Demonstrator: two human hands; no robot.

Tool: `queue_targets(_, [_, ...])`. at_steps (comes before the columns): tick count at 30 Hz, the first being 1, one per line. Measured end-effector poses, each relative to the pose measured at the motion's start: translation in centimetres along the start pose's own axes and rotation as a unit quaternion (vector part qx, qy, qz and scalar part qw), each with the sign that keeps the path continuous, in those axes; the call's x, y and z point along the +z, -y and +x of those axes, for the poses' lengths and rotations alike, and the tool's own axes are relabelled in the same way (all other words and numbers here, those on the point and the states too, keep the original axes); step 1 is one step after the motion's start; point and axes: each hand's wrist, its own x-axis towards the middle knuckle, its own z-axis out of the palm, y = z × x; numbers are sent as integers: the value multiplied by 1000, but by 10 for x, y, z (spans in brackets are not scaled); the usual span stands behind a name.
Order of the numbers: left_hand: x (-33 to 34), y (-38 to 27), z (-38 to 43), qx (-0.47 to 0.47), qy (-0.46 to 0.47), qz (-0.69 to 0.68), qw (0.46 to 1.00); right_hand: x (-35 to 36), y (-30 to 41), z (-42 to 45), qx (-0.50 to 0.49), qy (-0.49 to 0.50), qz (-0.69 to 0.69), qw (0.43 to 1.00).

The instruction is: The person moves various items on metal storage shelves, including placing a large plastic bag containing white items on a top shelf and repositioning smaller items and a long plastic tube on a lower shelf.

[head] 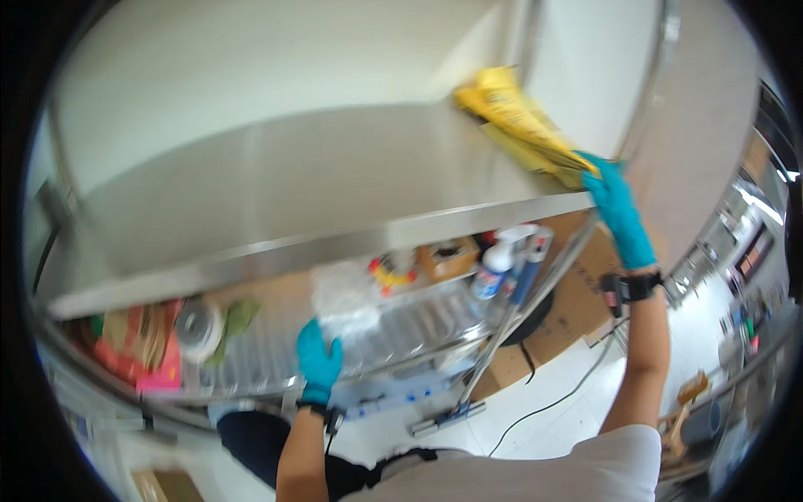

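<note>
My right hand (pixel 615 207), in a teal glove, grips the near end of a folded yellow plastic bag (pixel 511 119) with dark print. The bag lies slantwise across the right end of a stainless steel shelf (pixel 301 169), its far end near the back wall. Lower down, my left hand (pixel 319 363), gloved the same way, holds nothing, with its thumb apart from the fingers. It is in front of clear plastic packaging (pixel 414 326) on the lower shelf. Both wrists wear black straps with small devices.
Below the steel shelf are a spray bottle (pixel 494 267), a small cardboard box (pixel 448 258), a tape roll (pixel 198 329) and red-and-brown packets (pixel 135 342). Flattened cardboard (pixel 568 276) leans at the right. A black cable (pixel 552 405) crosses the tiled floor.
</note>
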Motion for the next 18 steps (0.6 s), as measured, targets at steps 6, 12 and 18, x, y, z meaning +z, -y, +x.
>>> queue_targets(6, [-6, -3, 1, -89, -13, -112, 990, -17, -36, -8, -162, 3, 6, 987])
queue_targets(12, [-27, 21, 3, -147, -70, -186, 969, 26, 105, -97, -137, -135, 53, 980])
queue_targets(18, [-70, 67, -8, -260, -26, 13, 965, 191, 154, -189, -126, 170, 229, 950])
